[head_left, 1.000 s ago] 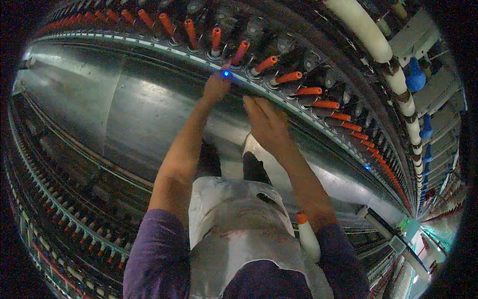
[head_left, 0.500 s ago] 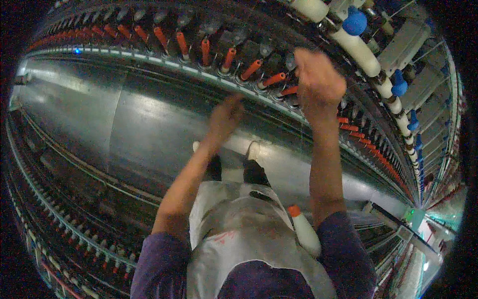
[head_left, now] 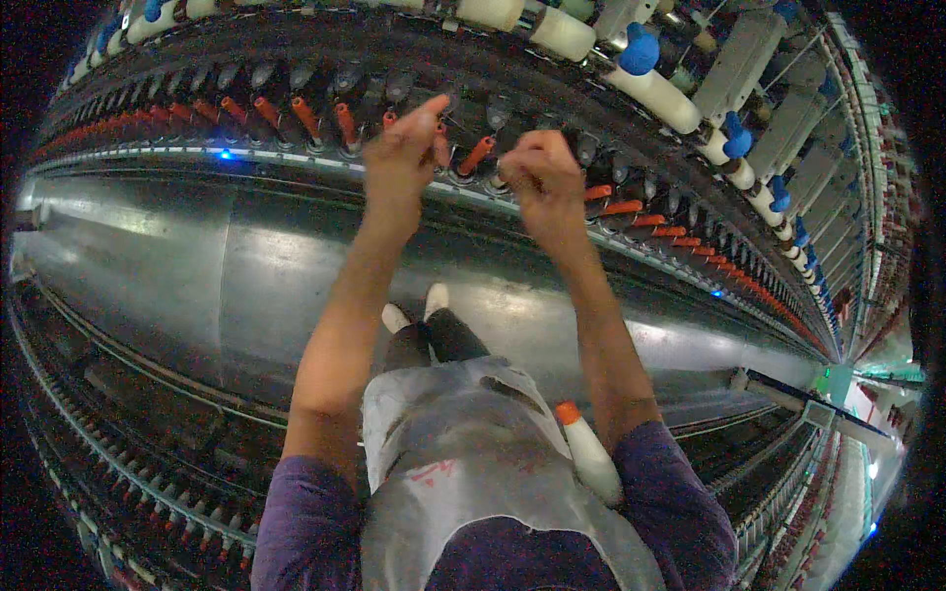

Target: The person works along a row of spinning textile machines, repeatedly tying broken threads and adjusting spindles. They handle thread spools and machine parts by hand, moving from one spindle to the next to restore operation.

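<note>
Both hands are raised over a long row of orange bobbins on a spinning frame. My left hand hovers over the row, its index finger stretched out and its thumb apart, hiding part of some bobbins. Between the two hands one orange bobbin stands tilted in the view. To the right of it, my right hand is closed, fingertips curled together just above the spindle rail. Whatever it may pinch is too small or hidden to make out.
White rollers with blue knobs run above the bobbins. A white bobbin with an orange tip sits at the right side of my grey apron. Behind a metal aisle floor, another machine row lines the lower left.
My left hand has risen from over the aisle to the bobbin row. The right hand has come down and left, nearer to it. The view has shifted along the machine.
</note>
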The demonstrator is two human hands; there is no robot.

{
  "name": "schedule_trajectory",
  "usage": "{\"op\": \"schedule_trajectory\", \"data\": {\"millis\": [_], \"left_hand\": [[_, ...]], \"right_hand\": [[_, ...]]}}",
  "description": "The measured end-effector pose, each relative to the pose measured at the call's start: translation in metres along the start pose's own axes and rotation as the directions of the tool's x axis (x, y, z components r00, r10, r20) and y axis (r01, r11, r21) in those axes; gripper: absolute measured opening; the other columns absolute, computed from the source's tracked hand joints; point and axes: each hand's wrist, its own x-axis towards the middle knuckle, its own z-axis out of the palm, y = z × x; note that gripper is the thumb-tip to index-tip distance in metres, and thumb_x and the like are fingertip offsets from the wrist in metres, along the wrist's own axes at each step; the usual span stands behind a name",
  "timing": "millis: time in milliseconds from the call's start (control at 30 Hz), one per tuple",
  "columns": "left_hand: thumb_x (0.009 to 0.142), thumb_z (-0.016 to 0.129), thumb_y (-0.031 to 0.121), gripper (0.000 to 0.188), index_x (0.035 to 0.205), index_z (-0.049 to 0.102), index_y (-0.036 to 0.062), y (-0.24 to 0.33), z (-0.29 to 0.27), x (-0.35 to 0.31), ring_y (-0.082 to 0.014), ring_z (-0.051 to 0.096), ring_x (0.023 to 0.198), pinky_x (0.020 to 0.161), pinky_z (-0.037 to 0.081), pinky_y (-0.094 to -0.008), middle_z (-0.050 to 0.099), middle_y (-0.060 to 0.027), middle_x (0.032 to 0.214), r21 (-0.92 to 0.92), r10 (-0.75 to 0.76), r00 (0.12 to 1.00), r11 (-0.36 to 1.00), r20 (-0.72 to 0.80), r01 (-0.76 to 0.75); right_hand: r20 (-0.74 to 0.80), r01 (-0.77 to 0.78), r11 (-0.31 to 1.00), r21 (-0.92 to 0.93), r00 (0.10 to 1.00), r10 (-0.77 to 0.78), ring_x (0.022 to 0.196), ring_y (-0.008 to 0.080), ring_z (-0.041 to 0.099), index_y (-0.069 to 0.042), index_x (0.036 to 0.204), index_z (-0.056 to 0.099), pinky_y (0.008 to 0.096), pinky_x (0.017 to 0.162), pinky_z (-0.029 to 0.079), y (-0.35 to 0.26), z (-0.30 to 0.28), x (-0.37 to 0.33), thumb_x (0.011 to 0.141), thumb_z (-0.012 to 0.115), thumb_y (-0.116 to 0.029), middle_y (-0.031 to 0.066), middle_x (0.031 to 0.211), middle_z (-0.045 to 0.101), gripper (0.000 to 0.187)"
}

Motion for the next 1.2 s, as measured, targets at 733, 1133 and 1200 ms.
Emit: {"op": "schedule_trajectory", "data": {"millis": [733,1133,1200], "left_hand": [[0.09,0.057,0.022,0.025,0.1,0.067,0.0016,-0.038,0.04,-0.073,-0.0054,0.042,0.051,0.048,0.033,-0.0207,0.051,0.0017,0.061,-0.393,-0.602,0.794,0.713,0.082,0.581],[0.09,0.059,0.029,0.028,0.105,0.067,0.0059,-0.048,-0.02,-0.115,-0.0041,0.037,0.052,0.045,0.027,-0.0203,0.045,0.005,0.059,-0.558,-0.752,0.652,0.501,0.098,0.661],[0.09,0.058,0.029,0.028,0.105,0.067,0.0074,-0.047,-0.035,-0.102,-0.004,0.037,0.051,0.045,0.026,-0.0202,0.045,0.005,0.059,-0.558,-0.745,0.665,0.526,0.061,0.641]], "right_hand": [[-0.165,-0.478,0.856,0.195,0.845,0.509,0.054,0.0082,0.045,0.002,0.087,0.068,0.024,0.044,0.032,0.063,0.013,0.059,0.079,0.059,-0.004,0.0015,0.067,0.057,0.013],[-0.085,-0.479,0.581,0.658,0.719,0.689,0.049,0.0063,0.042,0.005,0.094,0.059,0.0201,0.042,0.029,0.055,0.014,0.071,0.078,0.065,-0.003,0.0052,0.069,0.058,0.019],[-0.159,-0.499,0.794,0.347,0.803,0.574,0.05,0.0082,0.047,0.007,0.109,0.052,0.0208,0.045,0.036,0.042,0.013,0.057,0.078,0.067,-0.009,0.0056,0.071,0.061,0.038]]}}
